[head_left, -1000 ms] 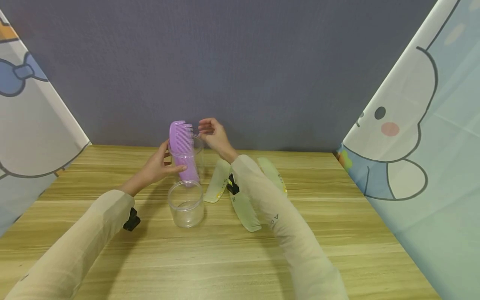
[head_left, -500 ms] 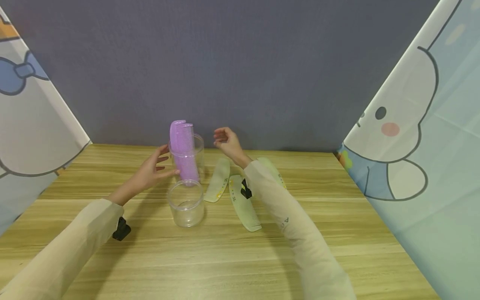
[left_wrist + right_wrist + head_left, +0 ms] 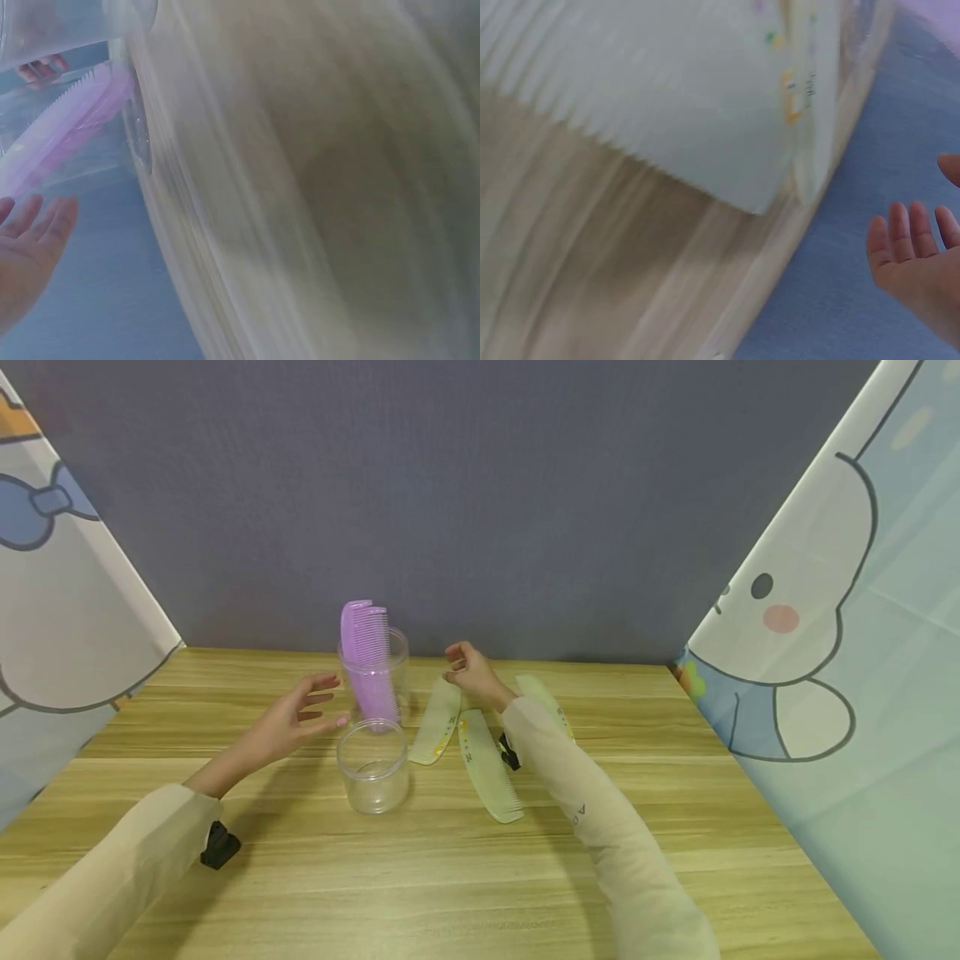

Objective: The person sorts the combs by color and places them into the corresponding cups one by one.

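Observation:
Two purple combs (image 3: 369,652) stand upright, leaning, in the rear clear plastic container (image 3: 401,656). My left hand (image 3: 288,718) is just left of that container, fingers spread and holding nothing; the left wrist view shows the purple combs (image 3: 67,124) beyond its fingertips. A second clear container (image 3: 373,777) stands in front. To the right, my right hand (image 3: 476,677) hovers with relaxed, bent fingers and nothing in them, by the top end of a pale green comb (image 3: 437,722). Another pale green comb (image 3: 489,768) lies nearer the front, and a third green comb (image 3: 543,702) is partly behind the right sleeve.
The wood-grain table (image 3: 375,885) ends at a dark grey back panel (image 3: 525,510). Cartoon-printed sheets flank it on the left (image 3: 75,610) and right (image 3: 810,635). A black wrist camera (image 3: 221,845) sits at the left cuff.
My left hand has drawn back leftward, off the rear container. My right hand has moved right and down, away from that container toward the green combs. The combs and containers stay put.

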Available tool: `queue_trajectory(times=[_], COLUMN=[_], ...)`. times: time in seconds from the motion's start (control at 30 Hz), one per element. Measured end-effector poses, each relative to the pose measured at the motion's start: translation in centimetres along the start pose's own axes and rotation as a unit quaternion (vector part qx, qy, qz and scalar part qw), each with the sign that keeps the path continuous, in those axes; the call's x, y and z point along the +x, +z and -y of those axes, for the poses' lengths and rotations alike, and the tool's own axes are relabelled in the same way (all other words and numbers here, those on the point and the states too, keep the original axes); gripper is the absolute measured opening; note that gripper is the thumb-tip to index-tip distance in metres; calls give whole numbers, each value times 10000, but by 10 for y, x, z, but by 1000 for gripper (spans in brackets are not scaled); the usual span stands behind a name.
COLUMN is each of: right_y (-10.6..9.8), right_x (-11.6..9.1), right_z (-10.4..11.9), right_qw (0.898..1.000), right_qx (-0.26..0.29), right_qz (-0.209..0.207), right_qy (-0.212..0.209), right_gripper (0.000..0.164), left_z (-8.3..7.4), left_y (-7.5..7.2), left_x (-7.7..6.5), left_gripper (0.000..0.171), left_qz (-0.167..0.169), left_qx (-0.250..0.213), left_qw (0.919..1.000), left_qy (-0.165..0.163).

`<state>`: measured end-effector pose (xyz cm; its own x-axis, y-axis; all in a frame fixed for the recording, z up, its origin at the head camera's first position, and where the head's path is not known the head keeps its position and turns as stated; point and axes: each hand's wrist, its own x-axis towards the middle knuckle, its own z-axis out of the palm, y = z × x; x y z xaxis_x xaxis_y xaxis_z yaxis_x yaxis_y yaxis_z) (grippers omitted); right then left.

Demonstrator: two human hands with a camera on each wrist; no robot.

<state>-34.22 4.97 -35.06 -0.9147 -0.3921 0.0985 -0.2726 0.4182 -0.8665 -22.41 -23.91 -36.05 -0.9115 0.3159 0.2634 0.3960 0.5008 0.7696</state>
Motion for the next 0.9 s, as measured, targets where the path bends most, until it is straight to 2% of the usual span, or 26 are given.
queue_trajectory(times=[0.27, 0.47, 0.63, 0.77, 0.9], right_y=[3, 5, 6, 7, 9], right_x=[-2, -2, -3, -2, 1], right_z=[-14, -22, -27, -31, -35], right_qw=[9985, 9919, 9890, 9876, 9829], right_qx=[-538, -1191, -1310, -1358, -1642], right_qz=[138, 354, 506, 601, 660], right_qy=[1, 268, 456, 510, 508], right_gripper=[49, 56, 60, 63, 65], left_z=[8, 10, 8, 5, 3], left_y=[4, 6, 10, 15, 19], left_x=[-12, -18, -21, -22, -22], left_gripper=[57, 55, 58, 65, 75], left_qz=[275, 664, 980, 1087, 1198], left_qx=[-115, -511, -653, -519, -426], left_qw=[9986, 9944, 9891, 9876, 9864], left_qy=[440, 646, 881, 1008, 1040])
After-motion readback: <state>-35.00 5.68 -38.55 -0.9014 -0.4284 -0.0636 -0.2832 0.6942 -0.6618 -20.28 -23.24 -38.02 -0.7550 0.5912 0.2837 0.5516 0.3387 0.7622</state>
